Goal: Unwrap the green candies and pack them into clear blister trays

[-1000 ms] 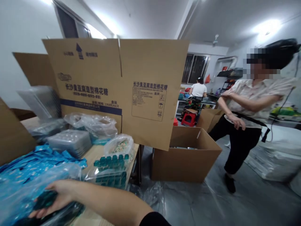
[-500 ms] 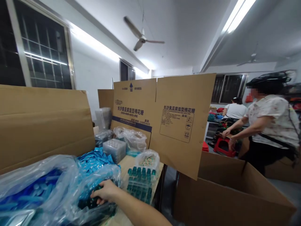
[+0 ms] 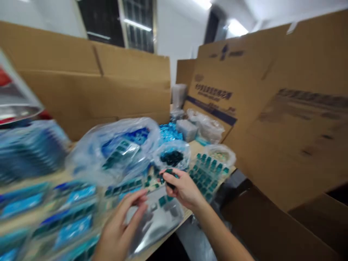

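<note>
My right hand (image 3: 182,186) is closed around a few small dark teal packets (image 3: 168,176) just above a clear plastic tray (image 3: 160,217) on the table. My left hand (image 3: 122,224) hovers over the tray's near left side with its fingers spread and nothing in them. A small plastic bag of dark packets (image 3: 172,158) sits right behind my right hand. Another tray filled with teal packets (image 3: 208,173) lies to the right of it. The whole view is smeared by motion.
A big clear bag of blue and teal packets (image 3: 119,150) lies left of centre. Blue sachets (image 3: 65,217) cover the near left of the table. Tall cardboard walls (image 3: 108,90) and a printed carton flap (image 3: 285,119) ring the table. More bags and clear boxes (image 3: 187,128) stand at the back.
The view has swung left and down onto the table, and the co-worker is out of sight. My right hand came out of the bag holding teal packets. My left hand has come into view.
</note>
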Motion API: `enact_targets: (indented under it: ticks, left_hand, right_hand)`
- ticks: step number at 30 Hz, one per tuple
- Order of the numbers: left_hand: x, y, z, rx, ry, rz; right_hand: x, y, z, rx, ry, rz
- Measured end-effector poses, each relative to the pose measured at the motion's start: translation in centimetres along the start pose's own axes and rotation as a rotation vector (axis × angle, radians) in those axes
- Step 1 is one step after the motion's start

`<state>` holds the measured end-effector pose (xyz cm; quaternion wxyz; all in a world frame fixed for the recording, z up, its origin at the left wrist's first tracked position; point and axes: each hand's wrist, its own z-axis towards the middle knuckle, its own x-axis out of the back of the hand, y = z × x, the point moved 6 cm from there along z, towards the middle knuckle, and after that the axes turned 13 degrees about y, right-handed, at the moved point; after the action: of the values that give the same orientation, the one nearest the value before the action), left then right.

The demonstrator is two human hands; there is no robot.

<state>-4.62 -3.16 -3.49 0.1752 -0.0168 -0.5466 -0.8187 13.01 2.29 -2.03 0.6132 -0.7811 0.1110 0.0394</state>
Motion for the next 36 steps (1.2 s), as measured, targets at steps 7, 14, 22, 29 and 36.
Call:
enact_targets:
  ticks: [7,14,22,29,36]
  left_hand:
    - [-2.5,3.6,2.5,-0.103,-0.097,-0.176]
    - [-2.1,1.8,2.0,0.091,-0.029,-0.346]
    - [-2.1,1.2,2.1,0.239,-0.056,-0.395]
    - [-1.5,0.5,2.1,0.238,-0.050,-0.327]
    - [0.2,-0.7,2.0,0.222,-0.042,-0.153]
  right_hand:
    - [-0.8,0.2,-2.2,0.014,-0.089,-0.007]
    - [-0.3,0.8,-1.5,-0.077,-0.118,0.046]
    - [-0.4,0.5,-2.2,0.142,-0.110,-0.154]
    - [-0.5,-0.4,-2.5,0.360,-0.027,-0.292]
    - [2.0,0.0,-2.5,0.598,0.119,-0.467]
